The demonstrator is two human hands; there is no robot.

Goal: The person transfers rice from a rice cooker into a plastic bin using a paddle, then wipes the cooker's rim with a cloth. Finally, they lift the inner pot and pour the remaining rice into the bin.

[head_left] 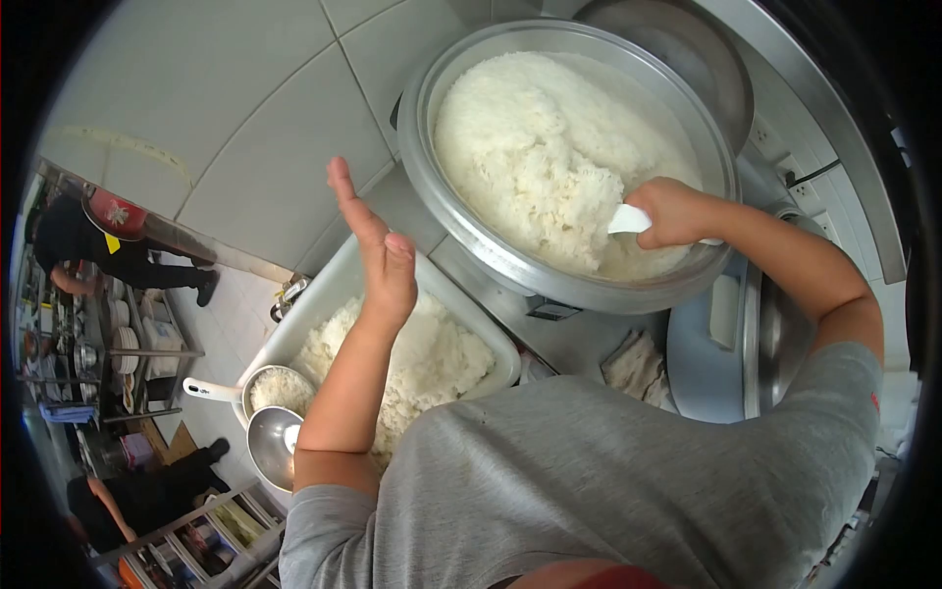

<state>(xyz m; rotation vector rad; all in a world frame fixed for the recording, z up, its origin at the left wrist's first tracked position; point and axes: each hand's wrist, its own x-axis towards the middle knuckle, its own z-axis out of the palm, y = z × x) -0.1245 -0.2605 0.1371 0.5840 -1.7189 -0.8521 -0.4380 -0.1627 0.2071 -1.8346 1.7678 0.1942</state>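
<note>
A large round metal pot (489, 249) holds a big mound of cooked white rice (540, 128), broken up at its near side. Inside the pot, my right hand (672, 213) grips a white rice paddle (629, 219), its blade end against the rice. My left hand (383, 260) is raised with fingers stretched out, holding nothing, above a white tub (481, 319). More cooked rice (437, 353) lies in that tub, partly behind my left forearm. At the tub's left corner sit a white-handled round scoop (214, 391) with rice in it and a metal bowl (263, 447).
A round dark lid (677, 59) leans behind the pot. A crumpled cloth (636, 371) and a blue-grey container (699, 344) are at the right. Two people in dark clothes (74, 240) stand by shelves (152, 353) far left. A tiled wall rises behind the tub.
</note>
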